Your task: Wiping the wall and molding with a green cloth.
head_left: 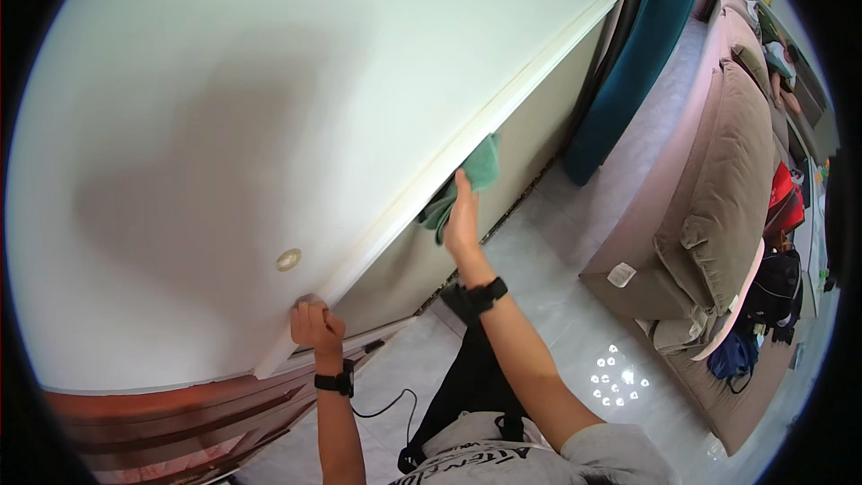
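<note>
A green cloth (481, 163) is in my right hand (463, 221), at the underside of a long white trim (431, 182). Part of the cloth hangs below my fingers, and a dark patch shows beside it. The trim runs diagonally between a broad white surface (404, 34) and a beige lower panel (549, 111). My left hand (316, 327) rests against the trim's lower-left stretch with its fingers curled; whether something is inside it is hidden. A small round beige fitting (288, 259) sits on the white surface above that hand. Both wrists wear black bands.
Brown wooden framework (195, 431) stands at the lower left. A thin black cable (390, 407) hangs near my body. Teal curtain-like fabric (626, 74) hangs at upper right. Across the tiled floor (539, 269) is a taupe sofa (727, 148) with bags; a person (781, 74) is beyond it.
</note>
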A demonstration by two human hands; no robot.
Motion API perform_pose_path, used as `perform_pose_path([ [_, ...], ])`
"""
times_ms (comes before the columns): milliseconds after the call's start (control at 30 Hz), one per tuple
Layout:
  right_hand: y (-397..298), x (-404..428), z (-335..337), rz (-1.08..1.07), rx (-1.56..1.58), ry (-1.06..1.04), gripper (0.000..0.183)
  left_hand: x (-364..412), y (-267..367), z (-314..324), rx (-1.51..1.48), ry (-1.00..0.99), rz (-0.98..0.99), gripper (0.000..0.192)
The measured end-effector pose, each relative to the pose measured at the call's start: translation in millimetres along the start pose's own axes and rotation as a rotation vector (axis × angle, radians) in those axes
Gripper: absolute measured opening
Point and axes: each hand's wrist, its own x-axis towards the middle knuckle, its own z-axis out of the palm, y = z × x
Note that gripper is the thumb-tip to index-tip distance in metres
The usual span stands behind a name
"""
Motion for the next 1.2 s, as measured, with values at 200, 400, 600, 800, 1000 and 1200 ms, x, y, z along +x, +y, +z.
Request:
perform_pose_path([
  [200,-57.5,63.8,-36.8,0.161,0.207,0.11,0.037,3.8,1.9,6.8,-0.026,0.015,0.02,0.014],
  [400,-4.3,30.3,-25.5,-0.194,-0.054,0.108,0.041,10.0,4.5,6.3,0.011,0.041,0.038,0.015],
  [600,7.6,38.6,-44.0,0.056,0.101,0.334,0.046,2.0,1.6,9.3,0.047,0.04,0.035,0.009],
  [800,-6.6,15.6,-25.9,-0.111,-0.122,0.119,0.053,4.8,2.2,5.7,0.043,0.034,0.042,0.009],
  [1000,-38.7,26.4,-22.4,0.154,0.243,0.155,0.06,7.9,5.5,8.7,-0.002,0.049,0.02,0.008],
  [1200,2.3,-18.6,-18.6,0.176,-0.075,0.022,0.07,7.4,3.0,7.6,0.014,0.035,0.023,0.013],
])
